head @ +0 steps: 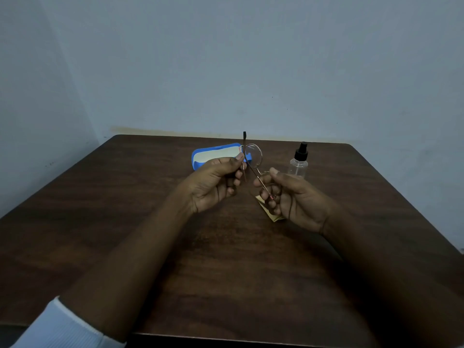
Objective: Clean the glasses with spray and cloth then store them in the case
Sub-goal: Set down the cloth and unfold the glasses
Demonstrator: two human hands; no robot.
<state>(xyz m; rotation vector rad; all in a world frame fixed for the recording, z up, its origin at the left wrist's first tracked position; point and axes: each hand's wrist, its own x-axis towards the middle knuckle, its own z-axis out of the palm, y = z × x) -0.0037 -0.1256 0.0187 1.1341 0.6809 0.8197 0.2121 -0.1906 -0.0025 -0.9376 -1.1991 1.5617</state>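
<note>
Round wire-rimmed glasses are held up over the middle of the table between both hands. My left hand pinches one temple arm, which points straight up. My right hand grips the other end of the frame with curled fingers. A blue glasses case lies open behind my left hand, its pale lining showing. A clear spray bottle with a black pump top stands upright to the right of the glasses. A yellowish cloth lies on the table, mostly hidden under my right hand.
The dark wooden table stands against a pale wall, with its back edge just behind the case. A white sleeve shows at the lower left.
</note>
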